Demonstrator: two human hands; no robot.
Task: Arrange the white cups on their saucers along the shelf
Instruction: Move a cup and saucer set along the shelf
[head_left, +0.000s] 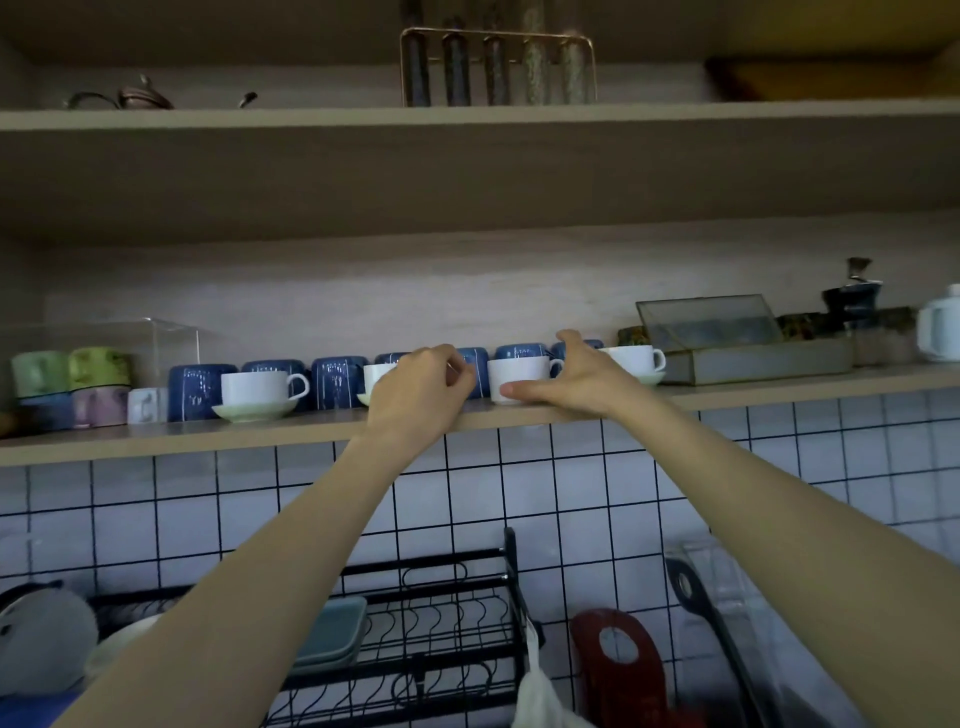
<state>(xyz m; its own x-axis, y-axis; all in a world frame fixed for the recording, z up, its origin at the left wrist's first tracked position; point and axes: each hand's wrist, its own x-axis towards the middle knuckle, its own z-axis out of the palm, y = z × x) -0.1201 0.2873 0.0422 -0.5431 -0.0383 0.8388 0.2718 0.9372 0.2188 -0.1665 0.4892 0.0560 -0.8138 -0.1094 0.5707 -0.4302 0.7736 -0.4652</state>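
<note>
Several white cups stand along the wooden shelf (156, 441). The leftmost white cup (257, 387) sits on a pale saucer (254, 410). A second cup (378, 376) on a saucer edge (363, 399) is mostly hidden behind my left hand (418, 387), whose fingers are curled against it. A third cup (517, 374) stands with no saucer visible under it; my right hand (571, 376) wraps around its right side, thumb along its base. A fourth cup (636, 358) rests on a saucer (652, 378) further right.
Blue patterned mugs (195, 387) line the back of the shelf, with green and pink mugs (96, 369) at the left. A glass lidded box (737, 338) and a white jug (940, 325) stand at the right. Below are a tiled wall and a black dish rack (441, 623).
</note>
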